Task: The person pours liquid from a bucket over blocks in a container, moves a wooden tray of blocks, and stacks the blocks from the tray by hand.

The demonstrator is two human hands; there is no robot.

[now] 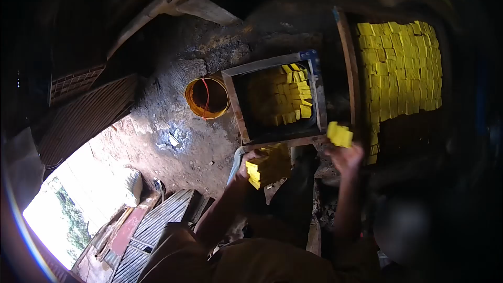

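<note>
Both arms reach forward from the brown sleeves at the bottom of the view. On the left, the left hand [247, 163] is closed around a stack [267, 166] of yellow blocks and keeps it just below the wooden box [238, 106]. On the right, the right hand [347, 156] is raised and clamped on a few more blocks [340, 134], near the lower right corner of the box. The two hands are apart, with a dark gap between them.

Inside the box, more yellow blocks [291, 97] stand in rows along its right side. Right of the box, past a wooden beam [348, 63], a large field of yellow blocks [401, 68] lies flat in rows. Left of the box, an orange bucket [207, 97] stands on the dirt floor [173, 136]. Corrugated sheets [157, 222] lie at the lower left.
</note>
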